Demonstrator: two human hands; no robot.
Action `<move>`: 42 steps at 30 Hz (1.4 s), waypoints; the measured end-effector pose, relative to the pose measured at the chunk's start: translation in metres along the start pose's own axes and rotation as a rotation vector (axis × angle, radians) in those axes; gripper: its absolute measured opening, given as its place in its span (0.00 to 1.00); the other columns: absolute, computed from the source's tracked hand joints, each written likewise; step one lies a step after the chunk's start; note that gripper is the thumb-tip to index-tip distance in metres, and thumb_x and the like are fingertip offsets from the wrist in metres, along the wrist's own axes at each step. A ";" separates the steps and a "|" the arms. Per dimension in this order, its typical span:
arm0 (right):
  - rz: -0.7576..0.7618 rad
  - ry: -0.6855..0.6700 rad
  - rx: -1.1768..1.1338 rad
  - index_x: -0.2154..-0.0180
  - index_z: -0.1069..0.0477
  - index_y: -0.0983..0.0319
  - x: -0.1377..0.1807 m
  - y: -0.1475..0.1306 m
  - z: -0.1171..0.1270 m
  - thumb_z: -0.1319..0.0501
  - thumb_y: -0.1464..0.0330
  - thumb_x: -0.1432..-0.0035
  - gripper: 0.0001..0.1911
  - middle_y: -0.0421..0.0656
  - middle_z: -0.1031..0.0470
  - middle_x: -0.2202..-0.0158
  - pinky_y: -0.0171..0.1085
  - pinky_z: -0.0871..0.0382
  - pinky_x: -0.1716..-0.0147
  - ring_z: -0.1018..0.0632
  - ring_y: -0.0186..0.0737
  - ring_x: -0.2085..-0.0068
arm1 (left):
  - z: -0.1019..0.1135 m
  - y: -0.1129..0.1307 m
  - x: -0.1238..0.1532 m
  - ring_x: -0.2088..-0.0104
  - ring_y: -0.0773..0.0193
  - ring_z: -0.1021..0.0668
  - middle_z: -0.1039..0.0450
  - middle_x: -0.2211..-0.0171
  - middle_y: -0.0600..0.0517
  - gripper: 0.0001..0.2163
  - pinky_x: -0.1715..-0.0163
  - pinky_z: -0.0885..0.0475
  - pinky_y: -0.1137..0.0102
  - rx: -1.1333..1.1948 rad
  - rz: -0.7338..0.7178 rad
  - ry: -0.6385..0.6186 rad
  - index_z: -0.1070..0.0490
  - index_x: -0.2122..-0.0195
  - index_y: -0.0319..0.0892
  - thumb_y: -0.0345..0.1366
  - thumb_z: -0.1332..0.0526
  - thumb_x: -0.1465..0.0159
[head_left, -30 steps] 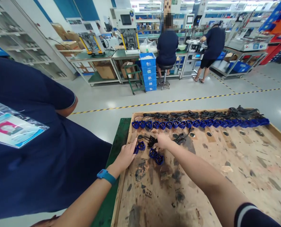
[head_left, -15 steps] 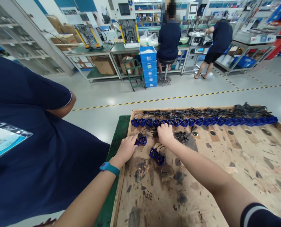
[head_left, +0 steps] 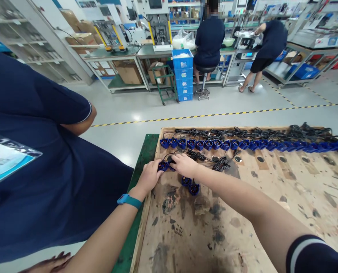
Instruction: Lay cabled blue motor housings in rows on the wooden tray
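My left hand [head_left: 151,176], with a teal band at the wrist, grips a blue round housing [head_left: 162,166] near the left rim of the wooden tray. Right beside it, my right hand [head_left: 183,165] has its fingers closed on a second blue housing, mostly hidden under them. Two more blue housings [head_left: 194,189] with copper-coloured insides lie closer to me. Behind my hands runs a long row of blue housings [head_left: 208,145], their black cables [head_left: 231,133] bundled along the far rim. Loose cable bundles [head_left: 221,163] lie to the right of my right hand.
The wooden tray [head_left: 143,231] has a raised rim and rests on a green surface [head_left: 146,151]. A person in dark blue [head_left: 44,159] stands close on my left. Across the aisle, one person [head_left: 210,40] sits and another [head_left: 274,40] bends over benches beside stacked blue crates [head_left: 183,74].
My right hand has moved left and toward me, from the row of housings to the housing beside my left hand. My left hand has shifted slightly left. The camera view has shifted slightly.
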State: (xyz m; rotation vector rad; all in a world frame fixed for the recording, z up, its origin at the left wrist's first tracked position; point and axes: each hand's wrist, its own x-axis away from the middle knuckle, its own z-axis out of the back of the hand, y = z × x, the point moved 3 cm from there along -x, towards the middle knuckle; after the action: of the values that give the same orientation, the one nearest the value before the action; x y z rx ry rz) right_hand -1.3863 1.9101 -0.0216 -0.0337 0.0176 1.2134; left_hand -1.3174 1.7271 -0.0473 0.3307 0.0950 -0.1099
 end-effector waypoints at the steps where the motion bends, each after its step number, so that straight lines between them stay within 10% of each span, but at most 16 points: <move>1: 0.014 -0.010 0.011 0.49 0.27 0.63 -0.001 0.001 0.000 0.49 0.66 0.31 0.16 0.52 0.34 0.52 0.45 0.39 0.53 0.34 0.49 0.51 | -0.001 0.001 0.000 0.44 0.49 0.28 0.28 0.45 0.40 0.18 0.45 0.34 0.56 -0.007 0.005 0.015 0.37 0.44 0.38 0.31 0.41 0.36; 14: -0.029 -0.013 -0.052 0.45 0.31 0.63 -0.022 0.013 -0.004 0.50 0.69 0.30 0.17 0.53 0.33 0.51 0.44 0.36 0.54 0.31 0.47 0.52 | -0.002 0.009 -0.011 0.46 0.47 0.29 0.27 0.46 0.40 0.16 0.49 0.31 0.55 -0.229 0.080 0.073 0.31 0.46 0.38 0.36 0.42 0.34; 25: -0.446 -0.030 -0.202 0.39 0.34 0.62 0.163 0.058 0.009 0.33 0.54 0.42 0.34 0.55 0.34 0.39 0.50 0.45 0.44 0.34 0.53 0.40 | 0.002 0.055 -0.004 0.37 0.43 0.35 0.38 0.36 0.34 0.22 0.40 0.36 0.51 -0.204 -0.218 0.126 0.34 0.39 0.34 0.40 0.46 0.30; 29: -0.454 -0.112 -0.147 0.42 0.32 0.64 0.172 0.058 -0.002 0.34 0.57 0.41 0.29 0.55 0.30 0.45 0.48 0.44 0.48 0.33 0.54 0.44 | 0.001 0.085 0.022 0.41 0.45 0.30 0.32 0.42 0.34 0.26 0.41 0.34 0.52 -0.099 -0.258 0.119 0.34 0.39 0.35 0.49 0.44 0.31; 34: -0.425 -0.157 -0.094 0.52 0.26 0.65 0.167 0.049 -0.003 0.33 0.54 0.44 0.25 0.55 0.29 0.50 0.47 0.43 0.52 0.31 0.55 0.48 | -0.023 0.114 0.047 0.30 0.36 0.50 0.60 0.28 0.36 0.40 0.36 0.41 0.44 -0.116 -0.459 -0.107 0.47 0.30 0.48 0.56 0.36 0.40; 42: -0.506 -0.113 -0.061 0.55 0.27 0.65 0.117 0.060 0.014 0.42 0.63 0.34 0.13 0.53 0.25 0.58 0.45 0.43 0.53 0.28 0.50 0.53 | -0.074 0.153 0.036 0.37 0.35 0.37 0.47 0.32 0.33 0.28 0.42 0.33 0.45 -0.207 0.003 0.028 0.37 0.35 0.43 0.44 0.38 0.35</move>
State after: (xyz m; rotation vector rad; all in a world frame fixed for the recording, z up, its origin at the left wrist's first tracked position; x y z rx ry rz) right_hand -1.4017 2.0409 -0.0121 -0.0214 -0.1207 0.7086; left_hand -1.2682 1.8918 -0.0722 0.1255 0.1325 -0.0918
